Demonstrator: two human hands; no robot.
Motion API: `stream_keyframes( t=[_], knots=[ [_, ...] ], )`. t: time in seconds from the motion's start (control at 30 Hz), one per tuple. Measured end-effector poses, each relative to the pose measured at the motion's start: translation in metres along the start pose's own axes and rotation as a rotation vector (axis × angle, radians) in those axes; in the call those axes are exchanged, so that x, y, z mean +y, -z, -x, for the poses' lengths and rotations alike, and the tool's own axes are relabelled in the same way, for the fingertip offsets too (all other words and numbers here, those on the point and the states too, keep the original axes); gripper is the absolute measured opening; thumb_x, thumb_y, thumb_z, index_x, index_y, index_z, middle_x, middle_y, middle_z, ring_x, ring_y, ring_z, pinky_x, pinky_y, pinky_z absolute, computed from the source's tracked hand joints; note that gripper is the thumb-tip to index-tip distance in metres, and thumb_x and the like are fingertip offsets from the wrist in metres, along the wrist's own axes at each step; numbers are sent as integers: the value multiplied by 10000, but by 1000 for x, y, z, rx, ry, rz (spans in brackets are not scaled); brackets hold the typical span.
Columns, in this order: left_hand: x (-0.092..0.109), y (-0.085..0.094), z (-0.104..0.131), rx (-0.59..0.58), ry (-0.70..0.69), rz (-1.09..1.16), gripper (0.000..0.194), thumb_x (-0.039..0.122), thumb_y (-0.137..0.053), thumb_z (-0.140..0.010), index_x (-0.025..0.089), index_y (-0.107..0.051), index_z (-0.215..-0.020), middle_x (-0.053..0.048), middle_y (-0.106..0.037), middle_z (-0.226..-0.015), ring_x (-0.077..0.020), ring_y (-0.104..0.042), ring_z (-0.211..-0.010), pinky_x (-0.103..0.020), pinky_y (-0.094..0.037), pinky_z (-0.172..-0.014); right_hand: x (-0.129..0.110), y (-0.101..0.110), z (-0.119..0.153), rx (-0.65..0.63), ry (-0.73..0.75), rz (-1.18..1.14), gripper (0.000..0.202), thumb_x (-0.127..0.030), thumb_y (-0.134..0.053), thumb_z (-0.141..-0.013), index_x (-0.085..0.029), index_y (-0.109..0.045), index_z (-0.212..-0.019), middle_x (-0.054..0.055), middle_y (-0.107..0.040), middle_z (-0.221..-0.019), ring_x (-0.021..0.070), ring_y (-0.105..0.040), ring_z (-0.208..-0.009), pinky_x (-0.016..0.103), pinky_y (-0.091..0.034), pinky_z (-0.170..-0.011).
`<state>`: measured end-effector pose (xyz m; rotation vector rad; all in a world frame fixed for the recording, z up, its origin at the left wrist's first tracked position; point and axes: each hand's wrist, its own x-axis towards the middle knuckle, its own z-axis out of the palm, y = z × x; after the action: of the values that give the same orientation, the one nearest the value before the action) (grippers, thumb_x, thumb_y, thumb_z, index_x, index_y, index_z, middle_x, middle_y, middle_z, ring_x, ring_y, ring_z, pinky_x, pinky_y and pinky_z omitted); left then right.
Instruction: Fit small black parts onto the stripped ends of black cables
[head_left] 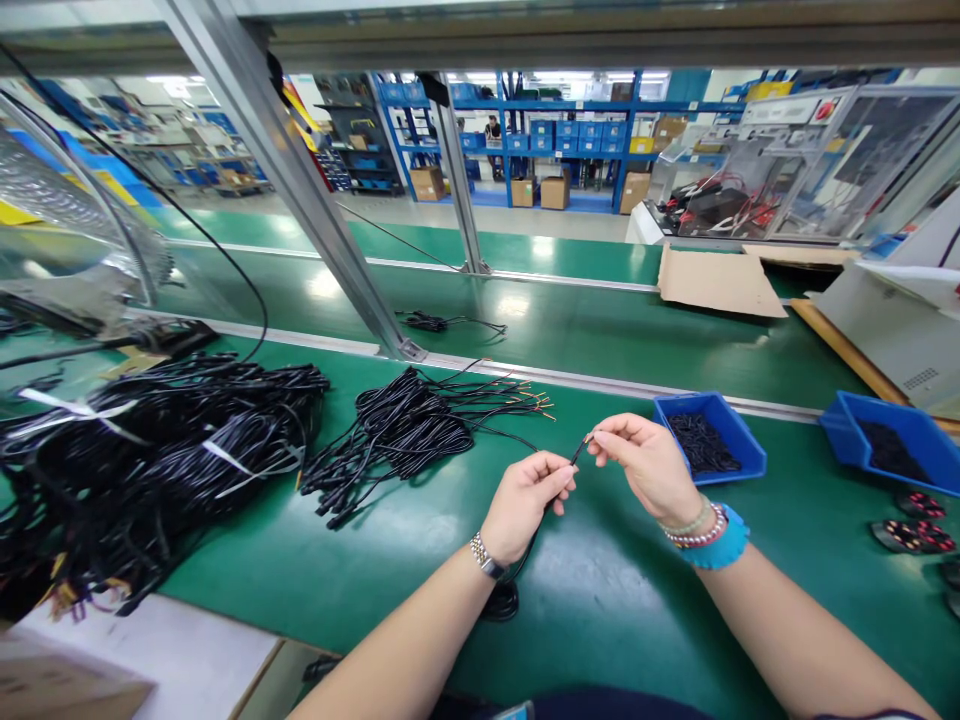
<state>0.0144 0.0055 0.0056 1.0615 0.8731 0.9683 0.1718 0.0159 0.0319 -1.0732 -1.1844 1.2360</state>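
Looks like fiddly end-work: the left hand [529, 503] pinches the thin black cable [576, 460] over the green worktop [600, 600], while the right hand [637, 465] has thumb and finger together at its coppery tip. I'd grip close to the end and keep those strands straight.

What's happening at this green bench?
A person seated or standing at the bench works bare-handed on a black cable. The left hand pinches the cable near its end, while the right hand holds the tip. Leftward lie a smaller bundle of black cables and a big pile of them, partly tied with white strips. Past the right hand sit two blue bins, one nearer and one farther, both holding small black pieces.
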Motion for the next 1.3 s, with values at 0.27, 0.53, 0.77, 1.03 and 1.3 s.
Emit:
stream_keyframes(
  t=[0.27,0.53,0.77,1.03,1.3],
  knots=[
    [11,-3,7,-118,48,102,223,346,-578,-732,133,-517,-757,6,-543,-626,-64,-461,-456,-192,-376,-422,0,5,-7,-315,-127,156,228,-300,-607,-717,-141,-593,-880,18,-587,-724,87,-501,-550,242,-426,-545],
    [34,-13,32,-245,34,132,363,385,-725,-561,121,-582,-766,27,-479,-614,-50,-405,-538,-193,-332,-532,73,-43,-74,-367,244,1089,136,-193,-566,-720,-149,-610,-840,82,-576,-893,175,-519,-847,295,-413,-767],
    [29,-2,22,-520,-2,-149,382,452,-518,-756,124,-663,-890,1,-522,-638,-78,-465,-590,-194,-372,-576,32,-64,-91,-354,364,1149,132,-160,-426,-810,-157,-529,-727,35,-552,-714,132,-493,-652,252,-379,-640],
    [28,1,29,-800,-189,-341,421,442,-425,-822,143,-628,-1038,1,-530,-631,-95,-493,-634,-186,-399,-649,-64,-56,-24,-81,621,900,128,-281,-468,-828,-185,-548,-801,14,-565,-735,121,-504,-653,234,-394,-624],
    [18,-12,34,-452,-456,-377,301,342,-458,-816,184,-666,-964,-59,-642,-906,-166,-559,-855,-249,-404,-802,-2,6,74,-463,235,1068,220,-211,-423,-809,-212,-643,-802,59,-623,-791,185,-571,-791,300,-448,-726]
  ],
)
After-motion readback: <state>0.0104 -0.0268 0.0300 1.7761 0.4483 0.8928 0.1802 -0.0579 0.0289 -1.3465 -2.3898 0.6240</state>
